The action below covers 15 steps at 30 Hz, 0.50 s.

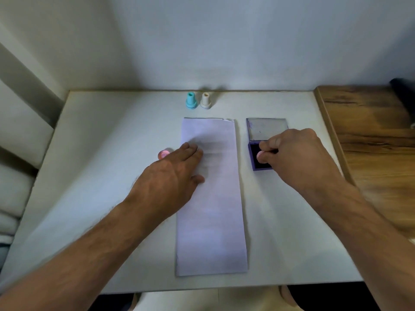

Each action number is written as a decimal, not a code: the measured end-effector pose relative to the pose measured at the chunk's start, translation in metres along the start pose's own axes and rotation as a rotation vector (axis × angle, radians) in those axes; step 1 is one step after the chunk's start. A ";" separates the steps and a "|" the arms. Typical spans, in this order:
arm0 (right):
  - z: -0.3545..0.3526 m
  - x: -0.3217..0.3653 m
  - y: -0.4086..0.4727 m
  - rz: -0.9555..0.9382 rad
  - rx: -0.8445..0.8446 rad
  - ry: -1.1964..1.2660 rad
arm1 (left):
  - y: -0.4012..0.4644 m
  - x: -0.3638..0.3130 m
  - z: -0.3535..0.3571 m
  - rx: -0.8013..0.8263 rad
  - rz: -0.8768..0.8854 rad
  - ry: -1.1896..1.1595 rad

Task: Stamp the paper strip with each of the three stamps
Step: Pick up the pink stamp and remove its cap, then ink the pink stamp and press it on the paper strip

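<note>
A long white paper strip [211,198] lies lengthwise in the middle of the white table [89,176]. My left hand [170,178] rests flat on the strip's left edge, fingers spread. My right hand [292,156] grips a pink stamp [260,155] and holds it down on the dark pad of the open purple ink pad [256,167], whose lid [267,129] is folded back. A teal stamp [191,100] and a cream stamp [205,100] stand upright at the table's far edge. A pink cap [163,153] lies left of the strip, just beyond my left hand.
A wooden surface [370,135] adjoins the table on the right, with a dark object [403,86] at its far corner. White walls close off the back and left. Pale cushions [13,198] sit left of the table.
</note>
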State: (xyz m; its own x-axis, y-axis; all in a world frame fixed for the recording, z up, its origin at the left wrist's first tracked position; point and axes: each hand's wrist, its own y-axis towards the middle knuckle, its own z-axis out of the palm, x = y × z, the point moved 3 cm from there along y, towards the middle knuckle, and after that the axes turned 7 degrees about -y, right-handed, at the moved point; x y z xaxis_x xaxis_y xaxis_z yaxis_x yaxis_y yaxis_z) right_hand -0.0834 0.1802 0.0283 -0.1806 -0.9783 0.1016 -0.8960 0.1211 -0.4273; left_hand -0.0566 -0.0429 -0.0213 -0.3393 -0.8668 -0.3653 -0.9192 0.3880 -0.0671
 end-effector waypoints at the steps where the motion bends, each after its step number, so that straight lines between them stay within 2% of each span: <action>1: -0.002 -0.001 -0.001 -0.015 -0.042 0.042 | -0.001 0.000 -0.001 0.005 0.004 0.003; 5: -0.002 0.001 -0.004 -0.006 -0.020 0.061 | -0.003 -0.001 -0.005 0.032 0.001 0.007; 7: -0.003 0.005 -0.008 -0.037 -0.136 0.092 | -0.004 -0.004 -0.007 0.024 -0.011 -0.009; 9: -0.005 0.014 -0.017 -0.091 -0.362 0.311 | -0.004 -0.007 -0.006 0.024 -0.010 -0.034; 10: -0.003 0.021 -0.019 -0.107 -0.401 0.486 | -0.004 -0.008 -0.005 0.019 -0.003 -0.032; 13: 0.015 0.054 -0.010 -0.128 -0.214 1.109 | -0.004 -0.012 -0.004 0.038 0.006 -0.028; 15: 0.027 0.075 0.004 -0.093 -0.179 1.288 | -0.006 -0.012 -0.002 0.030 0.005 -0.027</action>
State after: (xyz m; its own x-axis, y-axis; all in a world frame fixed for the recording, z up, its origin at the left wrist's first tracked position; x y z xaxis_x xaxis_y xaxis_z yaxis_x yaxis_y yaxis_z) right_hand -0.0901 0.1024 0.0099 -0.2828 -0.1336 0.9498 -0.9493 0.1808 -0.2572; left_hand -0.0475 -0.0349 -0.0149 -0.3380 -0.8563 -0.3906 -0.9110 0.4018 -0.0925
